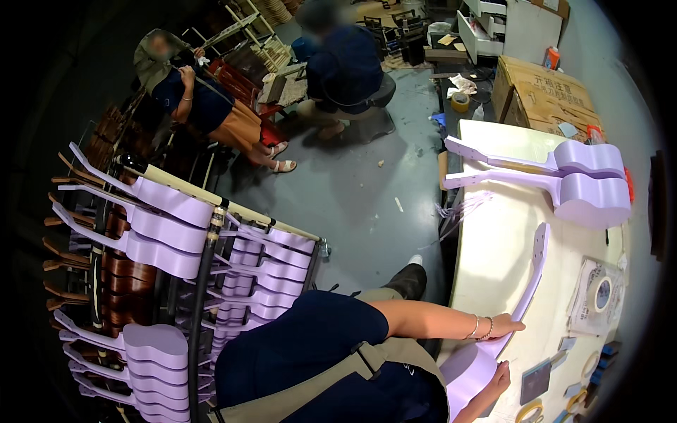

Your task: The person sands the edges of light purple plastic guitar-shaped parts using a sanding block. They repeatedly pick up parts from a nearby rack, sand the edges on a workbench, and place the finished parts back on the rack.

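Note:
A lilac ukulele [468, 368] without strings lies at the front edge of the pale workbench [493, 268], its neck pointing away over the top. My left hand [502, 326] is closed round the neck close to the body. Beside the body, my right hand [498, 381] is curled with fingers pressed together; whatever it may hold is too small to make out. My forearm and clothing hide the lower part of the body. Two more lilac ukuleles, one [592, 199] in front of the other [589, 158], lie on their sides at the bench's far end.
Tape roll [600, 294] on paper, sanding pads [536, 381] and scissors [530, 412] lie along the bench's right side. To the left stands a rack [201, 303] of lilac and brown ukuleles. One person [204, 106] stands and another [345, 67] sits beyond. A cardboard box [546, 92] is behind the bench.

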### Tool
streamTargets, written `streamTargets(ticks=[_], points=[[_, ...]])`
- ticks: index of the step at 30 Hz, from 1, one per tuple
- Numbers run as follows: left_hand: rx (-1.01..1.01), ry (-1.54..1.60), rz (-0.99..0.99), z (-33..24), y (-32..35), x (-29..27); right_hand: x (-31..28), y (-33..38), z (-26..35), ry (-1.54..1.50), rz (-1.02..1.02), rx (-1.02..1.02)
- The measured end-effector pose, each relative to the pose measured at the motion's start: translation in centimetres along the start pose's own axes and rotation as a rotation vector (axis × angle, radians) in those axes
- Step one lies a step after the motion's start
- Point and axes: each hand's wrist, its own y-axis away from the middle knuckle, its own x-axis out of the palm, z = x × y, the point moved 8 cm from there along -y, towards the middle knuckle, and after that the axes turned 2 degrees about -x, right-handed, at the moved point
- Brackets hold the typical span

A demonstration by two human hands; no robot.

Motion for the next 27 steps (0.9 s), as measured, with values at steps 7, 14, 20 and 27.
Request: streamTargets(ticks=[7, 14, 20, 27], points=[[-0.043, 0.078, -0.026, 0.6, 0.3, 0.0, -1.1, -0.4, 0.2, 0.029, -0.047, 0.018], [-0.163, 0.168, 0.087, 0.4, 1.6, 0.1, -1.6, -0.2, -0.3, 0.088, -0.07, -0.041], [-0.2, 0.356, 0.211, 1.0, 1.6, 2.2, -3.9, 1.2, -0.9, 0.317, -0.135, -0.064], [-0.325, 0.65, 0.202, -0.1, 1.6, 0.9, -3.0, 0.2, 6.0, 0.328, 0.042, 0.018]])
